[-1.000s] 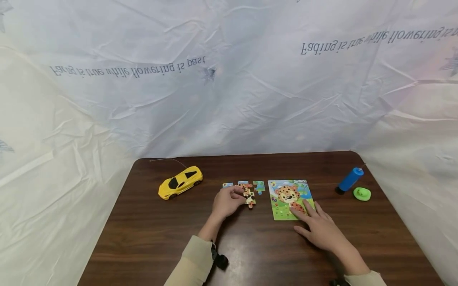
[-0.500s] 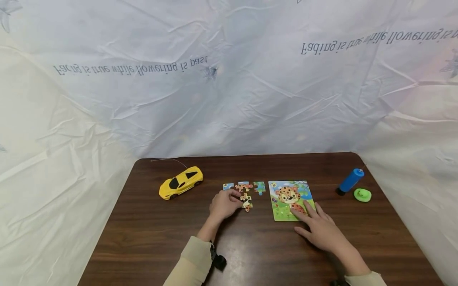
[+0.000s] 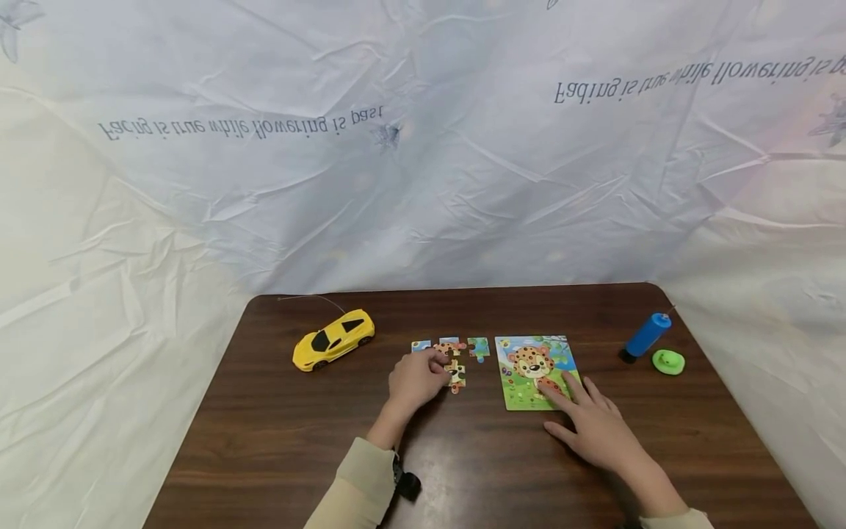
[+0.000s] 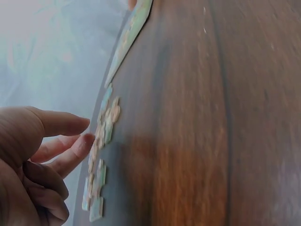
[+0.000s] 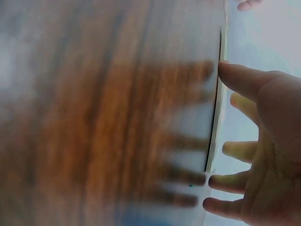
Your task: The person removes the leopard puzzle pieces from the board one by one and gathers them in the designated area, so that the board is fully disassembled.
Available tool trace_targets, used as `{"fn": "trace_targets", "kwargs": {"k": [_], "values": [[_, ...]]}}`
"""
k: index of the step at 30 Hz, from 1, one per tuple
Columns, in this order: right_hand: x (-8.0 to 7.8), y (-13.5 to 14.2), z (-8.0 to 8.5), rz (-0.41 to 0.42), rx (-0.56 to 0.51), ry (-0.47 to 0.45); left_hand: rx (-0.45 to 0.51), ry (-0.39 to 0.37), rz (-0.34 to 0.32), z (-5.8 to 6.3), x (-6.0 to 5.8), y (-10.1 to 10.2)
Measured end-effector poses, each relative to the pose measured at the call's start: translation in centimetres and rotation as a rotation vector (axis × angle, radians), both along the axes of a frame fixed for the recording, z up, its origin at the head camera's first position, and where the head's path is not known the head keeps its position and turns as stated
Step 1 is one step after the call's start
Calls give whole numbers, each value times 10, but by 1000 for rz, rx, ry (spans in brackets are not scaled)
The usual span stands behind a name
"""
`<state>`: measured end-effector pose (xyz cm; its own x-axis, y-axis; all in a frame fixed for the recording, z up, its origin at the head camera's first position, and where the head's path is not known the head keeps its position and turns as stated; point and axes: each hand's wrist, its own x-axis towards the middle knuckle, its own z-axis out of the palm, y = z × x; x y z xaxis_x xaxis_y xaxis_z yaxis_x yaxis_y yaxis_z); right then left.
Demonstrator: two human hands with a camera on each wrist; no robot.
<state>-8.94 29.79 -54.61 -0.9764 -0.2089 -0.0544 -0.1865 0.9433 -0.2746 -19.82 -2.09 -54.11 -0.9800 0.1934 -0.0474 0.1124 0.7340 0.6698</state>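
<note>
My left hand (image 3: 416, 378) pinches a jigsaw piece (image 3: 456, 375) with a black-and-yellow leopard face, at its left edge. Just behind it lie a spotted-ear piece (image 3: 449, 344), a sky piece (image 3: 419, 345) and a green-blue corner piece (image 3: 479, 347). In the left wrist view, the thumb and fingertips of this hand (image 4: 28, 155) are close together beside the flat pieces (image 4: 96, 188). My right hand (image 3: 595, 426) rests with spread fingers on the leopard picture card (image 3: 518, 393). The right wrist view shows those fingers (image 5: 240, 181) along the card's edge.
A yellow toy car (image 3: 333, 340) with a thin antenna stands at the back left. Toward the right edge are a blue cylinder (image 3: 648, 334) with a black end and a small green toy (image 3: 669, 361). White printed cloth (image 3: 436, 242) hangs behind the brown table (image 3: 264, 426).
The leopard-face piece has shifted slightly left and toward me under the left hand, mostly during the first half second. The right hand stays on the picture card.
</note>
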Motion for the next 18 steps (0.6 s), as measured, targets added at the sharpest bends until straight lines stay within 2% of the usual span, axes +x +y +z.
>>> {"fn": "trace_targets", "kwargs": {"k": [4, 7, 12, 18], "values": [[5, -1, 4, -18, -5, -6, 39, 52, -67, 3, 2, 9], [7, -2, 7, -24, -20, -19, 65, 65, -116, 7, 3, 21], [8, -4, 8, -28, -12, -44, 74, 36, -176, 9, 3, 48], [9, -6, 6, -28, -7, -48, 84, 3, -240, 3, 1, 81]]}}
